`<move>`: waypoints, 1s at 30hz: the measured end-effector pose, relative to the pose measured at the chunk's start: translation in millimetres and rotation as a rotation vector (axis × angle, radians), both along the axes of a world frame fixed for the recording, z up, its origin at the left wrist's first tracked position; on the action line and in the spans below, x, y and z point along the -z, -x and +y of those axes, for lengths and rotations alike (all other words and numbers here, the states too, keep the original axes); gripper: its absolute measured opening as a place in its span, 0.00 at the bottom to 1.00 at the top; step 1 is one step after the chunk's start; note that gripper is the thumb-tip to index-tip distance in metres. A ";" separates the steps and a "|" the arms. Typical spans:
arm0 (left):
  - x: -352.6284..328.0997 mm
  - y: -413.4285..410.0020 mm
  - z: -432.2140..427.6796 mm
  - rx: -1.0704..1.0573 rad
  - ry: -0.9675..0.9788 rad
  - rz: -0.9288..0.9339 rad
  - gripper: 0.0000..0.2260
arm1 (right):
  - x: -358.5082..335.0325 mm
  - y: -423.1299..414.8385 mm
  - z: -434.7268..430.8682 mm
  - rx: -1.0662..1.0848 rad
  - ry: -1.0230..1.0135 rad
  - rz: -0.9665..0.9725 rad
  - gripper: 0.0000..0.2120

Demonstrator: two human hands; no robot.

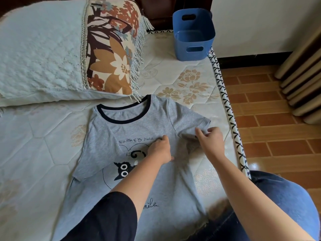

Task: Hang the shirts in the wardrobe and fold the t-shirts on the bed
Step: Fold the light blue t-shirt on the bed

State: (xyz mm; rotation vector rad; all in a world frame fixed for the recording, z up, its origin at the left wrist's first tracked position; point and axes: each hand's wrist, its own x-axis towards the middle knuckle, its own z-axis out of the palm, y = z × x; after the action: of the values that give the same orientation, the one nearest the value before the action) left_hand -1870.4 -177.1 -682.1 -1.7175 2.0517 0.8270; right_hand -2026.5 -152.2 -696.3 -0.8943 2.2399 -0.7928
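Plainly the grey t-shirt (139,129) is light, limp knit. I expect it to drape and wrinkle rather than slide, so seams and hems are the places to take hold. It lies face up on the bed (191,80), collar toward the pillow (43,54). My right hand (210,140) pinches the sleeve (189,119) near its hem, at the shirt's outer edge. My left hand (161,150) rests knuckles-up on the chest print with its fingers curled; whether it grips cloth I cannot tell.
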 end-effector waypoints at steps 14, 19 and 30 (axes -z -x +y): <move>3.6 -2.6 -0.3 -0.040 -0.015 0.039 0.28 | -21.5 -15.8 -34.8 0.026 -0.078 -0.048 0.11; 2.9 -9.5 10.7 -0.625 0.000 0.664 0.06 | -44.7 -64.5 -20.2 -0.552 0.306 0.364 0.09; 2.3 -78.5 -14.7 -1.275 -0.184 0.949 0.13 | -19.9 -108.8 16.0 -1.064 -0.103 0.529 0.24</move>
State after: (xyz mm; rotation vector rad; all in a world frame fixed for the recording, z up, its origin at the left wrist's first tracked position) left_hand -1791.9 -191.7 -684.4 -2.7500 0.8124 2.4356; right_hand -1917.7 -136.1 -676.4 -2.1238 1.7234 0.0741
